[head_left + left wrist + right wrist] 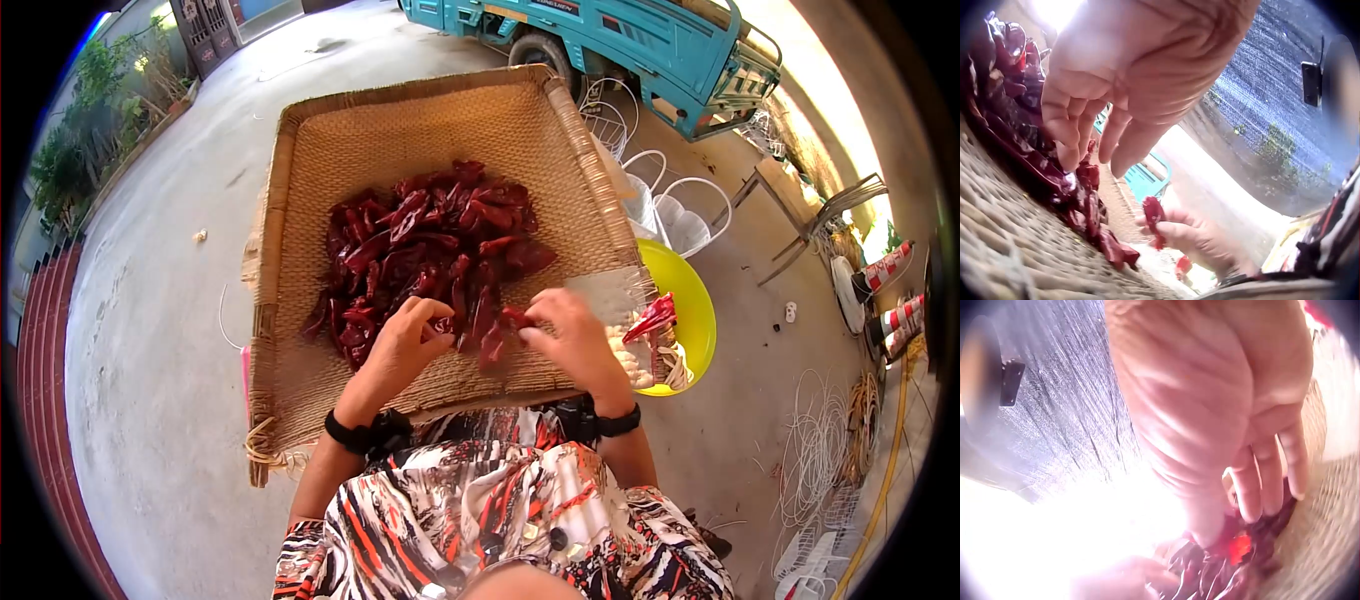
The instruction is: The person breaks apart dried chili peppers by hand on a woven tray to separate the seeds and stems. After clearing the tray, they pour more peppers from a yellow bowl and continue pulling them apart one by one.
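Dark red dried peppers (420, 235) lie heaped in a large woven tray (370, 115). The left hand (405, 340) is at the near edge of the heap, fingers bent down onto peppers; in the left wrist view that hand (1141, 75) has its fingertips by the peppers (1016, 119). To its right, the right hand (575, 330) pinches a red pepper (515, 318) between thumb and fingers, seen also in the left wrist view as a pepper (1154, 215) in the right hand (1200, 240). In the right wrist view, the right hand (1222, 406) partly hides the peppers.
A yellow-green basin (695, 320) stands right of the tray, near white bags (685, 220). One bright red pepper (652, 318) lies at the tray's right edge by pale woven strands (630, 360). Beyond is a teal cart (640, 45); wire coils (815, 450) lie at right.
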The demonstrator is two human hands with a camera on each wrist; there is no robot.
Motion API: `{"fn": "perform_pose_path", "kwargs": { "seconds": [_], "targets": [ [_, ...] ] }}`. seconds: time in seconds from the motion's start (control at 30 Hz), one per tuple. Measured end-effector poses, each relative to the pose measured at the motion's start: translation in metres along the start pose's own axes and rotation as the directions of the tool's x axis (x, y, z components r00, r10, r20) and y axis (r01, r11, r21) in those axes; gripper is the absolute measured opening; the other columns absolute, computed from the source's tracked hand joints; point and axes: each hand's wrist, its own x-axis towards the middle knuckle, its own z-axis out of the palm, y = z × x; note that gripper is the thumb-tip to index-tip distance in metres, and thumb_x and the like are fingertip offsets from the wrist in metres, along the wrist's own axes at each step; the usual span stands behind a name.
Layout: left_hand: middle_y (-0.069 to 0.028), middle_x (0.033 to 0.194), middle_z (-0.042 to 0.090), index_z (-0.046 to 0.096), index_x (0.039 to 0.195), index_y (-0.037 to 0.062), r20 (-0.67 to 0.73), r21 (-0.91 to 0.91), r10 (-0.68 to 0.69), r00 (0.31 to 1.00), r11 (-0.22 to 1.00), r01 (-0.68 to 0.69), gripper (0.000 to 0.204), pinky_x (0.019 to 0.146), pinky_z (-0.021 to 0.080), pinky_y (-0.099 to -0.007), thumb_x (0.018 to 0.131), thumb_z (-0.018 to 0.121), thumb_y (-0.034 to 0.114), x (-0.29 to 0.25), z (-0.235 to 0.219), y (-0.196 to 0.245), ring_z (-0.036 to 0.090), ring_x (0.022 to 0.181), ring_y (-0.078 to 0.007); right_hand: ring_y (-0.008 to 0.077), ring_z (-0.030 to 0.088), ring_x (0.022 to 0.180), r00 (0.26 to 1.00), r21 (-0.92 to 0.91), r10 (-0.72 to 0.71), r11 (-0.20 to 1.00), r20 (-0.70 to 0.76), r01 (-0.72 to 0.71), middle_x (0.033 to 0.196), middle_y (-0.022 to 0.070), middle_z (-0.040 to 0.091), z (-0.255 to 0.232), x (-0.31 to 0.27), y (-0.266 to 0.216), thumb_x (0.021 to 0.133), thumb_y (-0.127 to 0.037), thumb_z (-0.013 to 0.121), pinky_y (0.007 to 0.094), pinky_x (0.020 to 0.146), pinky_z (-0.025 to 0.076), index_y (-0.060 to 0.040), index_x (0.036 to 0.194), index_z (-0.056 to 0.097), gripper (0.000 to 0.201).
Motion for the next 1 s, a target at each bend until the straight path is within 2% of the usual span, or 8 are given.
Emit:
{"fn": "perform_pose_path", "kwargs": {
  "seconds": [0.17,0.27,0.33,0.5,0.7,0.83,0.93,1.0],
  "targets": [
    [-0.0122,0.11,0.053,0.06,0.117,0.0028,0.062,0.227,-0.03,0.998,0.974,0.015,0.038,0.076,0.052,-0.0341,0.08,0.071,0.003,-0.002,-0.004,-0.021,0.06,0.081,-0.0214,0.0368,0.047,0.127,0.888,-0.526,0.236,0.735,-0.394,-0.429,0.137,0.0174,0.053,-0.058,-0.012,0.028,0.075,-0.025,0.078,0.0499,0.104,0.035,-0.0151,0.095,0.07,0.024],
    [-0.0133,0.11,0.052,0.058,0.122,0.0057,0.052,0.271,-0.029,0.998,0.963,0.014,0.044,0.078,0.052,-0.0365,0.079,0.07,0.003,-0.001,-0.002,-0.027,0.061,0.084,-0.0238,0.0346,0.056,0.116,0.845,-0.54,0.326,0.659,-0.424,-0.524,0.127,0.0169,0.059,-0.075,-0.032,0.056,0.078,-0.022,0.077,0.0467,0.096,0.043,-0.0128,0.091,0.07,0.018],
    [-0.0137,0.111,0.052,0.057,0.123,0.0061,0.051,0.337,-0.005,0.999,0.941,-0.012,0.047,0.079,0.052,-0.0372,0.078,0.071,0.003,0.001,0.001,-0.038,0.061,0.086,-0.0258,0.0321,0.064,0.097,0.734,-0.223,0.624,0.701,-0.269,-0.678,0.111,0.0156,0.065,-0.085,-0.037,0.066,0.079,-0.019,0.075,0.0434,0.084,0.049,-0.0105,0.09,0.069,0.015],
    [-0.0143,0.109,0.054,0.059,0.114,0.0078,0.034,0.347,-0.054,0.998,0.937,0.039,0.038,0.082,0.05,-0.0443,0.077,0.069,0.005,0.003,0.0,-0.035,0.059,0.099,-0.0361,0.0329,0.066,0.079,0.726,-0.116,0.535,0.765,-0.432,-0.633,0.082,0.0157,0.067,-0.094,-0.035,0.072,0.082,-0.008,0.071,0.0422,0.071,0.051,0.0002,0.085,0.063,0.012],
    [-0.0134,0.098,0.057,0.06,0.101,0.0034,-0.032,0.364,-0.032,0.999,0.93,0.042,0.021,0.08,0.049,-0.0395,0.081,0.067,0.007,0.003,-0.004,-0.02,0.061,0.092,-0.0322,0.0332,0.062,0.087,0.567,0.012,0.381,0.837,-0.73,-0.547,0.1,0.0151,0.065,-0.109,-0.056,0.122,0.087,-0.01,0.069,0.0402,0.081,0.05,-0.0011,0.102,0.061,0.019],
    [-0.012,0.093,0.056,0.059,0.102,0.0032,-0.128,0.241,0.058,0.99,0.97,-0.026,0.018,0.077,0.049,-0.0366,0.085,0.064,0.004,0.003,-0.009,-0.013,0.062,0.089,-0.0267,0.0282,0.063,0.101,0.612,-0.494,0.102,0.494,-0.784,-0.716,0.127,0.0158,0.058,-0.106,-0.065,0.132,0.088,-0.016,0.069,0.0371,0.089,0.049,-0.005,0.125,0.056,0.041],
    [-0.0076,0.094,0.058,0.055,0.115,0.0041,-0.207,-0.027,0.0,0.978,1.0,-0.006,0.023,0.068,0.051,-0.0292,0.092,0.058,0.001,0.003,-0.008,0.007,0.062,0.08,-0.0157,0.025,0.063,0.097,0.542,-0.013,0.375,0.814,-0.752,-0.581,0.121,0.0137,0.061,-0.097,-0.044,0.1,0.089,-0.018,0.067,0.0364,0.087,0.05,-0.0043,0.123,0.057,0.037],
    [-0.0058,0.095,0.06,0.054,0.12,0.0049,-0.169,-0.27,-0.096,0.981,0.962,0.048,0.025,0.064,0.053,-0.0263,0.095,0.056,0.001,0.005,-0.007,0.02,0.063,0.076,-0.0127,0.0166,0.062,0.085,0.7,0.192,0.423,0.902,-0.575,-0.388,0.098,0.0081,0.066,-0.072,-0.027,0.074,0.094,-0.02,0.062,0.0311,0.079,0.05,-0.0031,0.113,0.063,0.026]
  ]
}}
